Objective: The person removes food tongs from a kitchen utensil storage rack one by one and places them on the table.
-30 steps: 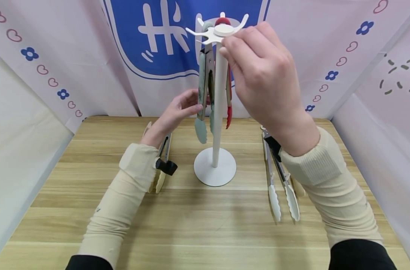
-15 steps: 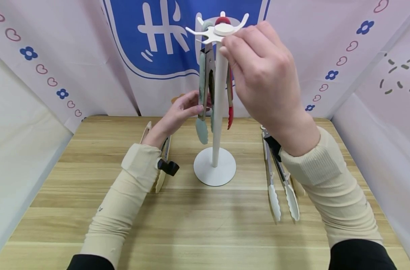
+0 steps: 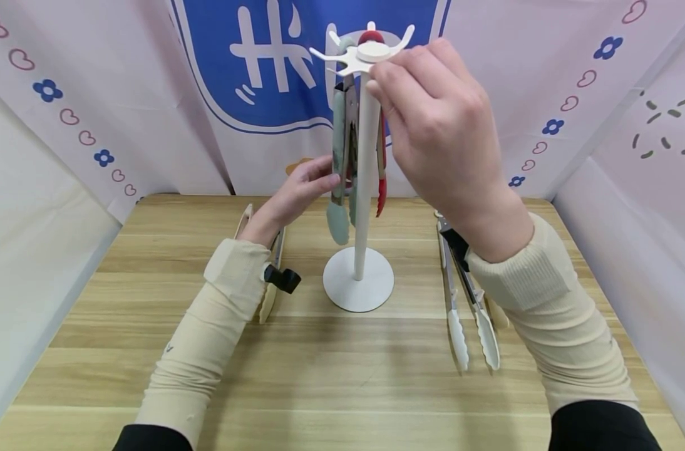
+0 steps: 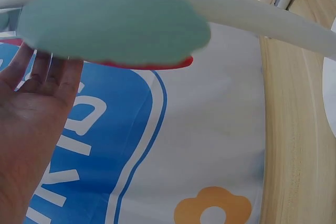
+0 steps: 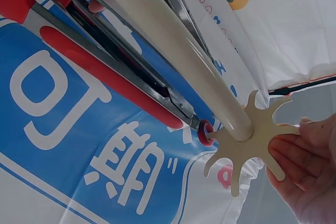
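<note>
A white stand (image 3: 367,156) with curved hooks round its top stands upright on the table. Mint-green tongs (image 3: 339,134) hang on its left side, heads down. My left hand (image 3: 305,188) holds them low on the arms, thumb on the near side and fingers behind. In the left wrist view, a mint tong head (image 4: 115,24) covers the fingertips. Behind the pole hang red tongs (image 5: 110,74), their loop over a hook. My right hand (image 3: 438,119) pinches a hook of the stand's top (image 5: 252,142) between thumb and fingers, as the right wrist view shows.
White-tipped tongs (image 3: 473,326) lie on the table's right, partly under the right forearm, with a beige piece beside them. Beige-tipped tongs (image 3: 268,304) lie at the left under the left wrist. A printed cloth (image 3: 207,144) hangs behind the wooden table (image 3: 342,388).
My left hand has shifted slightly to the right and down along the mint-green tongs, which sit a touch lower. The right hand stays on the stand's top.
</note>
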Action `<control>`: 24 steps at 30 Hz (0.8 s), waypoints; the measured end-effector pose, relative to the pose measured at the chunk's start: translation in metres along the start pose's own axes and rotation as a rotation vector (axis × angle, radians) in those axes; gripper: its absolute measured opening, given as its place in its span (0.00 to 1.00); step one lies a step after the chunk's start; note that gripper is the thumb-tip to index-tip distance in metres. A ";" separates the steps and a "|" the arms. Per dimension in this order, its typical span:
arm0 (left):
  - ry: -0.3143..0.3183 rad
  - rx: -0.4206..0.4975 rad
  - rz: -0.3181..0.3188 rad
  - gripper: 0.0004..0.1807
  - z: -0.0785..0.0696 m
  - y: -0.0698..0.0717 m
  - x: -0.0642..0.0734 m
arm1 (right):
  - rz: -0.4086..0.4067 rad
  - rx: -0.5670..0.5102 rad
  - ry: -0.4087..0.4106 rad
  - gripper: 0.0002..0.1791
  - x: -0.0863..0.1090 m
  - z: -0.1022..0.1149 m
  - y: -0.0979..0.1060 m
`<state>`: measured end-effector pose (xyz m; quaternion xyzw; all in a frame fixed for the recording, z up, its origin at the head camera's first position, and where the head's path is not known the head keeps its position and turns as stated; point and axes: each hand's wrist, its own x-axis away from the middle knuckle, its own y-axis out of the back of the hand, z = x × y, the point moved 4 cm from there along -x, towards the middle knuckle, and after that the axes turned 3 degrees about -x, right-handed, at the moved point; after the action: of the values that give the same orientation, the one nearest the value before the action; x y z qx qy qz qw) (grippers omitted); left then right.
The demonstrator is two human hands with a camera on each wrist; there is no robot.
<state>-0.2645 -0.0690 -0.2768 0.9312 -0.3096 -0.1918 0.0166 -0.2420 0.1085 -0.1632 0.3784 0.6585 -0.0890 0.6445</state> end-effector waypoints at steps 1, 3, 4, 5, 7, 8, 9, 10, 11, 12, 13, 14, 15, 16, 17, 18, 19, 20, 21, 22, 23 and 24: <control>-0.006 0.001 0.003 0.30 0.000 0.000 0.000 | -0.011 0.024 0.013 0.13 0.009 -0.016 -0.012; -0.010 0.001 0.007 0.30 0.000 0.001 0.000 | -0.007 0.024 -0.011 0.13 0.012 -0.022 -0.017; -0.009 0.004 0.009 0.32 0.000 0.001 0.001 | -0.002 0.024 -0.016 0.13 0.016 -0.028 -0.021; -0.007 0.007 0.010 0.35 0.000 0.000 0.001 | 0.017 0.017 -0.028 0.14 0.017 -0.031 -0.023; -0.001 0.016 0.009 0.40 0.000 0.000 0.001 | 0.016 0.035 -0.029 0.13 0.021 -0.039 -0.030; 0.000 0.024 0.009 0.42 0.000 0.000 0.001 | 0.027 0.036 -0.038 0.13 0.023 -0.044 -0.033; 0.001 0.032 0.007 0.43 0.000 0.000 0.001 | 0.031 0.078 -0.017 0.15 0.033 -0.064 -0.048; 0.002 0.038 0.005 0.45 0.001 0.000 0.002 | 0.037 0.074 -0.023 0.15 0.037 -0.073 -0.056; 0.000 0.044 0.003 0.45 0.001 0.000 0.002 | 0.035 0.080 -0.026 0.15 0.041 -0.084 -0.063; -0.002 0.049 0.001 0.44 0.001 0.000 0.002 | 0.032 0.083 -0.029 0.14 0.045 -0.094 -0.071; -0.006 0.052 0.000 0.43 0.001 0.000 0.002 | 0.030 0.076 -0.036 0.14 0.049 -0.102 -0.078; -0.011 0.059 -0.001 0.40 0.000 0.000 0.002 | 0.052 0.079 -0.053 0.15 0.050 -0.106 -0.081; -0.013 0.060 -0.005 0.38 0.000 0.000 0.002 | 0.053 0.078 -0.051 0.16 0.050 -0.107 -0.082; -0.015 0.059 -0.008 0.37 0.000 0.000 0.002 | 0.040 0.076 -0.039 0.15 0.049 -0.104 -0.080; -0.018 0.057 -0.013 0.36 -0.001 0.001 0.002 | 0.031 0.080 -0.034 0.15 0.046 -0.097 -0.075; -0.021 0.057 -0.017 0.35 -0.001 0.001 0.003 | 0.027 0.077 -0.025 0.16 0.042 -0.087 -0.067; -0.023 0.057 -0.023 0.35 -0.001 0.001 0.003 | 0.026 0.072 -0.021 0.16 0.037 -0.075 -0.058; -0.026 0.054 -0.030 0.36 -0.001 0.001 0.003 | 0.029 0.059 -0.017 0.17 0.031 -0.062 -0.048; -0.030 0.053 -0.036 0.38 -0.001 0.001 0.004 | 0.007 0.041 -0.001 0.16 0.025 -0.050 -0.038; -0.034 0.050 -0.043 0.40 -0.001 0.002 0.004 | -0.016 0.024 0.002 0.16 0.021 -0.040 -0.031; -0.039 0.049 -0.050 0.41 -0.001 0.002 0.004 | -0.017 0.005 0.003 0.16 0.016 -0.030 -0.023; -0.041 0.049 -0.056 0.42 -0.001 0.002 0.005 | -0.011 -0.011 0.001 0.17 0.013 -0.023 -0.017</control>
<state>-0.2619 -0.0738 -0.2772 0.9355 -0.2884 -0.2035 -0.0181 -0.2688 0.1154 -0.1774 0.3713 0.6614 -0.0889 0.6456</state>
